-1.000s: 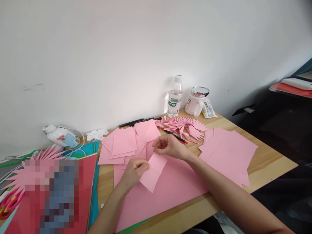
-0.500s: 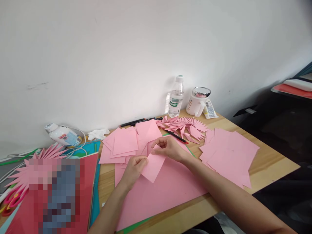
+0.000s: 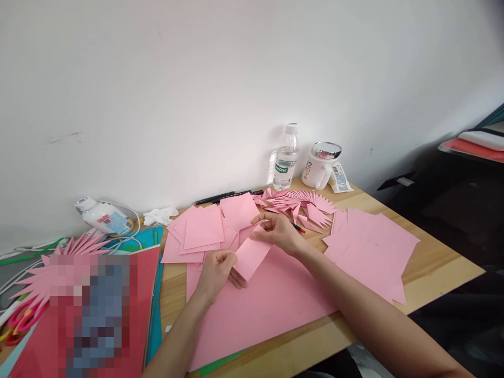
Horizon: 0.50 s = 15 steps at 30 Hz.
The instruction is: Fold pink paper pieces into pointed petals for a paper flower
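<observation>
Your left hand (image 3: 216, 270) pinches one edge of the small pink paper (image 3: 254, 257), your right hand (image 3: 277, 231) its far end; it slants between your closed fingertips (the big pink sheet (image 3: 268, 315) lies beneath them).

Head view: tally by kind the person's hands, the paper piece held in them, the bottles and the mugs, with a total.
Hands: 2 (left hand, right hand)
Held pink paper piece: 1
Bottles: 2 (clear water bottle, white bottle)
White mug: 1
Total: 6
</observation>
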{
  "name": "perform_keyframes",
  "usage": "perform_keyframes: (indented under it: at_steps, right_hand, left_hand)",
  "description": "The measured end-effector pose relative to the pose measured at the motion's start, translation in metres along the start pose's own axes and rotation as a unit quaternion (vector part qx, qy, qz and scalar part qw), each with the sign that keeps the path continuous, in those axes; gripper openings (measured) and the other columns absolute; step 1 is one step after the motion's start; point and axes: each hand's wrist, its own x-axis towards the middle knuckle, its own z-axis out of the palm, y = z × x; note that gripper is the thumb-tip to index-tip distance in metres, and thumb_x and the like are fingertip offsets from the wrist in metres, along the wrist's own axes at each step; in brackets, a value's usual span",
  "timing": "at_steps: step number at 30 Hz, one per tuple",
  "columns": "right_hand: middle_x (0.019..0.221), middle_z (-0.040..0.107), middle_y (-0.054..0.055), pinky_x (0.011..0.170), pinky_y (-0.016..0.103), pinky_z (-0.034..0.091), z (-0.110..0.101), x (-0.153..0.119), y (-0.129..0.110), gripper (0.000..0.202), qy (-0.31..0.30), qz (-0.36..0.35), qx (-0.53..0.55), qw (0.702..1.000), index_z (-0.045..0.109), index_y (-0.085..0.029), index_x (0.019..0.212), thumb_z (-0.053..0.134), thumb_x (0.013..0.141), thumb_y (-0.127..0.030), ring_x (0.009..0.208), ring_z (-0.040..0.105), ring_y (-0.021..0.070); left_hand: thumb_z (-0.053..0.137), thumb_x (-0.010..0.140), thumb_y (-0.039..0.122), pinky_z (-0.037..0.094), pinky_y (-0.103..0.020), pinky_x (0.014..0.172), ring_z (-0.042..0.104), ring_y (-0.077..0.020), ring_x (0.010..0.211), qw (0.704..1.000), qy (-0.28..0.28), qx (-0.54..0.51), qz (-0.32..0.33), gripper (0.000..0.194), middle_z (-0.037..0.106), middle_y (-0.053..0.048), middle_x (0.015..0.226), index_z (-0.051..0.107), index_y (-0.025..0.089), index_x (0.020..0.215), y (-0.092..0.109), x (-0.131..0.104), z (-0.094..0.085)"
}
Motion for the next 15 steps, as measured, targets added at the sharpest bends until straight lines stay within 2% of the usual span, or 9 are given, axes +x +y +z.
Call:
perform_keyframes:
  at_steps: [4, 7, 10, 12, 15]
  right_hand:
    - [0.056, 0.053, -0.004, 0.046, 0.022, 0.034, -0.009, 0.004, 0.001, 0.043, 0.047, 0.001, 0.006, 0.999, 0.057, -0.016, 0.086, 0.076, 0.055, -0.039, 0.050, 0.050, 0.0104]
    - [0.059, 0.057, -0.002, 0.049, 0.024, 0.040, -0.016, 0.008, 0.000, 0.041, 0.087, 0.001, 0.038, 0.996, 0.057, -0.016, 0.083, 0.076, 0.055, -0.038, 0.053, 0.053, 0.0123]
    - [0.061, 0.058, -0.002, 0.052, 0.026, 0.042, -0.015, 0.008, -0.003, 0.040, 0.091, 0.005, 0.058, 0.994, 0.056, -0.016, 0.081, 0.077, 0.054, -0.038, 0.054, 0.055, 0.0131]
    - [0.058, 0.056, -0.003, 0.051, 0.025, 0.042, -0.011, 0.006, -0.004, 0.042, 0.088, 0.009, 0.042, 0.995, 0.057, -0.017, 0.083, 0.077, 0.054, -0.038, 0.054, 0.055, 0.0130]
    - [0.055, 0.053, -0.004, 0.049, 0.024, 0.039, -0.003, 0.003, -0.001, 0.042, 0.066, 0.002, 0.001, 0.998, 0.058, -0.016, 0.088, 0.074, 0.058, -0.040, 0.051, 0.052, 0.0115]
  left_hand:
    - [0.049, 0.065, 0.023, 0.044, -0.026, 0.035, 0.057, -0.0185, 0.035, 1.000, 0.019, -0.016, 0.008, 0.020, 0.059, -0.005, 0.041, 0.053, 0.014, 0.048, 0.000, 0.000, -0.003]
    - [0.049, 0.068, 0.023, 0.046, -0.025, 0.039, 0.059, -0.0169, 0.038, 0.996, 0.070, -0.044, 0.036, 0.018, 0.062, -0.005, 0.046, 0.057, 0.012, 0.055, 0.001, 0.003, -0.006]
    - [0.055, 0.074, 0.031, 0.053, -0.029, 0.054, 0.065, -0.0178, 0.056, 0.988, 0.097, -0.098, 0.076, 0.021, 0.068, -0.005, 0.064, 0.061, 0.012, 0.080, 0.002, 0.005, -0.006]
    - [0.059, 0.075, 0.037, 0.055, -0.033, 0.062, 0.067, -0.0186, 0.065, 0.987, 0.065, -0.128, 0.070, 0.035, 0.069, -0.005, 0.075, 0.057, 0.014, 0.102, 0.001, 0.006, -0.004]
    - [0.068, 0.070, 0.033, 0.055, -0.035, 0.065, 0.066, -0.0181, 0.065, 0.990, -0.001, -0.136, 0.038, 0.059, 0.068, -0.003, 0.072, 0.046, 0.015, 0.121, -0.001, 0.004, -0.001]
